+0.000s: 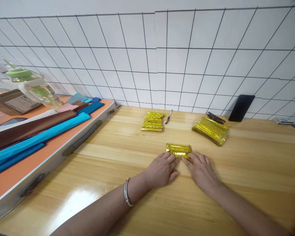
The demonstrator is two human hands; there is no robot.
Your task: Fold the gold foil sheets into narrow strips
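Observation:
A sheet of gold foil paper [179,148], folded over at its near side, lies on the wooden table in front of me. My left hand [163,170] presses on the near left part of its fold with bent fingers, the thumb lying lower on the wood. At the near right corner, my right hand [203,170] grips the fold with thumb and fingers. The fingertips partly cover the sheet's near edge. Behind it lies a group of folded gold foil strips [152,122]. To the right rests a stack of flat gold foil sheets [210,131].
A pen [169,117] lies beside the strips. A black stapler [215,118] touches the foil stack, and a dark phone [241,108] leans on the tiled wall. Leftward, an orange-topped case [56,132] bears coloured paper rolls, a cardboard box [14,101] and a green-lidded bottle [35,85].

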